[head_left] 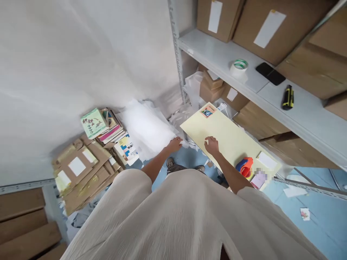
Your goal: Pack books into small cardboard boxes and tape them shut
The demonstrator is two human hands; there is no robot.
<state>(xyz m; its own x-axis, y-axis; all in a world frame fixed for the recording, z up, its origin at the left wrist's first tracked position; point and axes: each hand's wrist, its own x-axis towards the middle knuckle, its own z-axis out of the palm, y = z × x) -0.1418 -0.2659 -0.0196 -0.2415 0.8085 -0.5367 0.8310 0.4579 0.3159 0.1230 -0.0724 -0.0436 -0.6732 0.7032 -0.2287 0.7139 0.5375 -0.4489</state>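
My left hand (175, 144) hangs over the floor beside a pile of white packing sheets (146, 124), its fingers loosely stretched and holding nothing I can see. Over the near edge of a pale yellow board (225, 131) is my right hand (211, 145), fingers slightly bent, thumb apart, nothing in it; whether it touches the board I cannot tell. On that board lie a red and blue tape dispenser (245, 168), a white card (267, 159) and a pinkish-purple item (259, 179), partly blurred. A colourful sticker (208, 111) marks its far corner.
A grey metal shelf (217, 48) carries cardboard boxes (282, 27), a tape roll (240, 65), a black phone (270, 73) and a yellow-black box cutter (287, 97). Flattened cartons (81, 169) and a stack of books (108, 126) sit at left. Paper scraps (305, 213) dot the blue floor.
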